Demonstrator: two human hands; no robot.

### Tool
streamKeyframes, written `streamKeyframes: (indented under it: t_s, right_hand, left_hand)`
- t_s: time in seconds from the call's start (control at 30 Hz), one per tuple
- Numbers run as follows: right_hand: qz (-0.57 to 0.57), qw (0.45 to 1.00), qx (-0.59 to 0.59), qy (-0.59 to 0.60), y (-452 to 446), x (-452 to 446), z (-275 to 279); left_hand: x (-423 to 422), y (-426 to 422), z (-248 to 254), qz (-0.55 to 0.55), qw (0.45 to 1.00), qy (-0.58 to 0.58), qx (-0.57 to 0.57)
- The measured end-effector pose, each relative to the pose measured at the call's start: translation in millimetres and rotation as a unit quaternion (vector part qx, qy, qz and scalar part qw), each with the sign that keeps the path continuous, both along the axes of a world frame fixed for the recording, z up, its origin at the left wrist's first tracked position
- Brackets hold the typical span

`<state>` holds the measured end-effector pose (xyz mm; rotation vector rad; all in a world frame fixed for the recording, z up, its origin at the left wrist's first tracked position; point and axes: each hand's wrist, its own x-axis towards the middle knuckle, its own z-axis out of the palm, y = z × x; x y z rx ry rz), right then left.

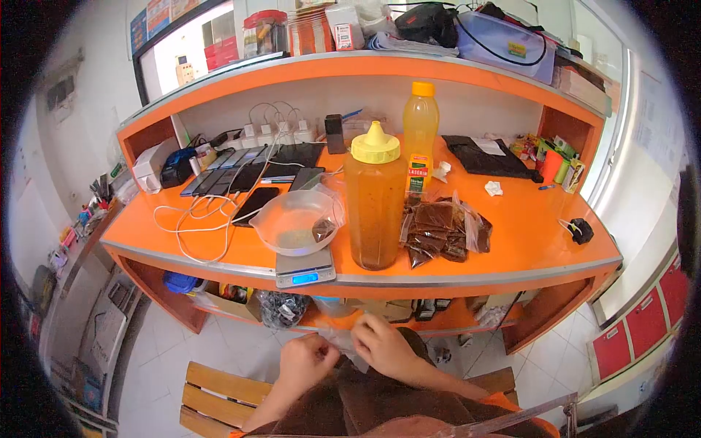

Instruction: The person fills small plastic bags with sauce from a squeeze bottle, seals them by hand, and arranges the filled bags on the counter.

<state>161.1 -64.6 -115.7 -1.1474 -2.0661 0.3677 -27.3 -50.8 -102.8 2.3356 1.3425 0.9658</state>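
My left hand [303, 363] and my right hand [381, 348] are close together in front of the desk's edge, fingers closed. Both pinch a small clear plastic bag [337, 339], whose contents I cannot make out. On the desk ahead, a translucent bowl [281, 223] with a small dark packet [322, 230] inside sits on a digital scale [314, 267] with a lit blue display. Right of it stands a large squeeze bottle [375, 212] of brown liquid with a yellow nozzle cap. Beside that lies a pile of filled dark-brown sachets [438, 226].
Behind the sachets stands a yellow drink bottle [420, 120]. Phones and tablets [230, 171] with tangled white cables [191, 232] cover the left side of the orange desk [526, 241]. A black laptop-like slab [488, 158] lies back right. A wooden bench [219, 398] is below.
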Motion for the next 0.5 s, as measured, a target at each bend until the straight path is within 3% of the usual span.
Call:
streamKeyframes:
  t_s: [0.13, 0.17, 0.27, 0.37, 0.5]
  right_hand:
    - [0.039, 0.99, 0.128, -0.041, 4, -3, 5]
    - [0.025, 0.993, 0.106, -0.035, 2, -3, 8]
    - [-0.01, 0.998, 0.058, -0.026, -3, 1, 21]
    - [-0.027, 0.997, 0.059, -0.037, 0, 8, 33]
    - [-0.008, 0.997, 0.075, -0.01, 8, 8, 55]
  left_hand:
    - [4, -2, 4, -0.046, 0.992, -0.069, -0.09]
    - [4, -2, 6, -0.064, 0.99, -0.076, -0.101]
    - [7, 8, 10, -0.152, 0.985, -0.072, 0.045]
    - [9, 7, 38, -0.147, 0.981, 0.031, 0.125]
    - [12, 16, 39, -0.139, 0.978, 0.021, 0.157]
